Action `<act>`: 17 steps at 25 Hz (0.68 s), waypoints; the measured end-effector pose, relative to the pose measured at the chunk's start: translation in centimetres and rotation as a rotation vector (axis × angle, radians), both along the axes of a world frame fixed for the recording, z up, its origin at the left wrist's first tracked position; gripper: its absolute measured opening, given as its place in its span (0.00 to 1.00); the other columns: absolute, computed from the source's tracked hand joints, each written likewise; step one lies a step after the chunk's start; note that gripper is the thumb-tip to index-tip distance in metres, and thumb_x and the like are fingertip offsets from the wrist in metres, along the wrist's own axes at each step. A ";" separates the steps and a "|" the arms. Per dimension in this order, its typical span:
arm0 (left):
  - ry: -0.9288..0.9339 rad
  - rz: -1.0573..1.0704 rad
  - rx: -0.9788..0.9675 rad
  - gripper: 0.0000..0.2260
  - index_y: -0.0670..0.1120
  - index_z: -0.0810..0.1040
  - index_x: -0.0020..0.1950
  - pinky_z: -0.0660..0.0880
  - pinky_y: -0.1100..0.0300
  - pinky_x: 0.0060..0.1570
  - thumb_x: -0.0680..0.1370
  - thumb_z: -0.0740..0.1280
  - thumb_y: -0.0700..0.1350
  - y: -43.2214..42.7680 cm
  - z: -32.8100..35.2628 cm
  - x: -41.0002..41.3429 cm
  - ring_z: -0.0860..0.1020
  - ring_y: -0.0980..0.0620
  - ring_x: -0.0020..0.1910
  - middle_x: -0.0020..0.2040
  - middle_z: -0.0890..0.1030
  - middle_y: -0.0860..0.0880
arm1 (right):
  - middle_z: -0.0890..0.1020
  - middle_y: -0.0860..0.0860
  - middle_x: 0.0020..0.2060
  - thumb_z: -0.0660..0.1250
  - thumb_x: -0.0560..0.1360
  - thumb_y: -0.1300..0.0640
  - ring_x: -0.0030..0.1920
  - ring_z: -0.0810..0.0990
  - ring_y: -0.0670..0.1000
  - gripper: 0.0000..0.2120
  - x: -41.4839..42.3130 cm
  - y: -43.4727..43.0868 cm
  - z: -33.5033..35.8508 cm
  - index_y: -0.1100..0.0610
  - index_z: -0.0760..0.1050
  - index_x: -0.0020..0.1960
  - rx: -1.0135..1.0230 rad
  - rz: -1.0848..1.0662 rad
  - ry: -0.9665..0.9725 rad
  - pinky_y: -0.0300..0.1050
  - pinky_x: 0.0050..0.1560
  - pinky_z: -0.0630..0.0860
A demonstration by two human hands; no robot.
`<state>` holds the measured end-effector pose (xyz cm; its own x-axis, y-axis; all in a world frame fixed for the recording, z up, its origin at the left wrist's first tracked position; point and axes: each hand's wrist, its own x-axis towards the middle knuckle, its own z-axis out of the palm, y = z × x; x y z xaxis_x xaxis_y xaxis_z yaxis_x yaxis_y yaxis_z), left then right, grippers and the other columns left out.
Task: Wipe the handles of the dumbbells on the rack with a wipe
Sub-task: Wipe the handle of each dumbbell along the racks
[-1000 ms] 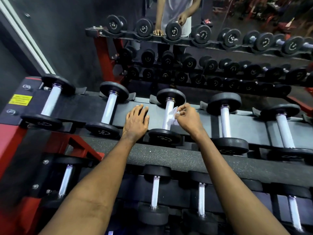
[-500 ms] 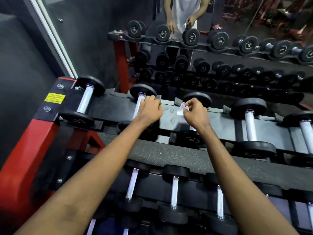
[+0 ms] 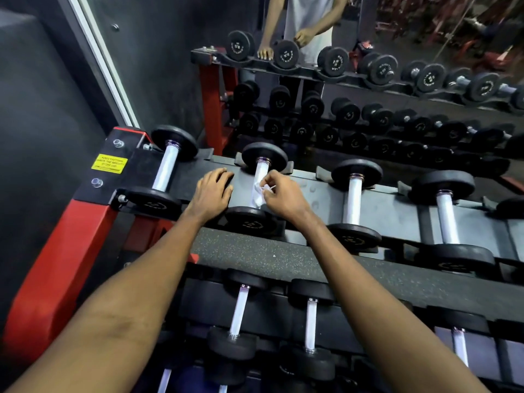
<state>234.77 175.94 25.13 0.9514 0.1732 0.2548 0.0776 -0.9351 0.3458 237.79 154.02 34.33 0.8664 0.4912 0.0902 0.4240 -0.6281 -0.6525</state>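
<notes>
Dark gym walls and a wide mirror (image 3: 425,29) stand behind the dumbbell rack (image 3: 93,222), whose red frame carries a yellow label (image 3: 109,163) at its left end. Along the top shelf (image 3: 391,211) we see a row of black-plated dumbbells lying front to back, their pale handles catching the light.

Our right hand (image 3: 283,194) sits over the second dumbbell (image 3: 265,156) from the left. Its grip is closed, thumb and fingertips pinching a crumpled white wipe (image 3: 258,194) against the near half of that dumbbell's handle (image 3: 261,172), just behind the near plate. Our left hand (image 3: 211,194) lies palm-down on the shelf between the first dumbbell (image 3: 166,171) and the second. Its grip is apart, the fingers relaxed and holding nothing, with the heel of the hand beside the second dumbbell's near plate.

To the right, the third dumbbell (image 3: 353,199) and the fourth dumbbell (image 3: 448,219) rest in their cradles, apart from both hands. A speckled padded rail (image 3: 283,256) runs across the front of the rack, and both our forearms pass over it. Below it, the lower tier (image 3: 312,321) holds more dumbbells. In the mirror we see the rack's reflection and a person in a pale top with both hands at the top row.
</notes>
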 end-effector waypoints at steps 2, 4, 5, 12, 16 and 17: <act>-0.035 -0.017 0.033 0.22 0.44 0.72 0.73 0.70 0.42 0.64 0.82 0.57 0.52 0.2 -0.4 -0.2 0.71 0.41 0.68 0.70 0.73 0.43 | 0.79 0.50 0.47 0.66 0.74 0.60 0.45 0.78 0.50 0.07 0.0 0.7 -0.4 0.53 0.78 0.50 -0.056 0.038 -0.039 0.42 0.46 0.71; -0.055 -0.019 0.059 0.22 0.46 0.71 0.73 0.68 0.43 0.65 0.82 0.55 0.53 0.1 -0.5 -0.3 0.70 0.43 0.68 0.70 0.72 0.44 | 0.77 0.49 0.48 0.69 0.74 0.59 0.44 0.76 0.47 0.07 0.2 0.9 -0.4 0.54 0.82 0.51 -0.090 0.102 -0.058 0.35 0.46 0.68; -0.063 -0.020 0.069 0.21 0.46 0.71 0.73 0.67 0.44 0.66 0.83 0.55 0.52 0.1 -0.6 -0.3 0.69 0.44 0.68 0.70 0.72 0.45 | 0.76 0.49 0.47 0.71 0.74 0.57 0.43 0.75 0.45 0.07 0.4 0.8 -0.4 0.54 0.83 0.52 -0.111 0.141 -0.065 0.30 0.44 0.66; -0.107 -0.045 0.071 0.18 0.47 0.70 0.73 0.64 0.47 0.71 0.84 0.55 0.50 0.3 -0.9 -0.3 0.68 0.47 0.69 0.70 0.71 0.46 | 0.79 0.48 0.45 0.72 0.73 0.57 0.40 0.77 0.43 0.06 1.0 -0.1 -1.7 0.54 0.78 0.49 -0.014 0.089 0.056 0.33 0.42 0.71; -0.120 -0.046 0.062 0.17 0.47 0.71 0.72 0.63 0.47 0.71 0.84 0.56 0.49 0.2 -0.9 -0.2 0.68 0.47 0.69 0.70 0.71 0.45 | 0.78 0.49 0.37 0.68 0.74 0.58 0.37 0.75 0.47 0.04 0.2 -0.3 -3.2 0.56 0.74 0.47 0.173 -0.154 0.505 0.42 0.38 0.72; -0.120 -0.044 0.059 0.17 0.47 0.71 0.72 0.63 0.47 0.71 0.84 0.57 0.49 0.2 -0.8 -0.2 0.68 0.47 0.69 0.70 0.71 0.45 | 0.76 0.51 0.35 0.66 0.73 0.61 0.35 0.73 0.47 0.02 0.4 0.0 -3.1 0.56 0.73 0.43 0.232 -0.175 0.608 0.39 0.35 0.71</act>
<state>234.57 176.19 24.32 0.9196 0.1136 0.3762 -0.0023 -0.9557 0.2942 238.21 153.97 31.26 0.8612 0.3659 -0.3529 -0.1568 -0.4691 -0.8691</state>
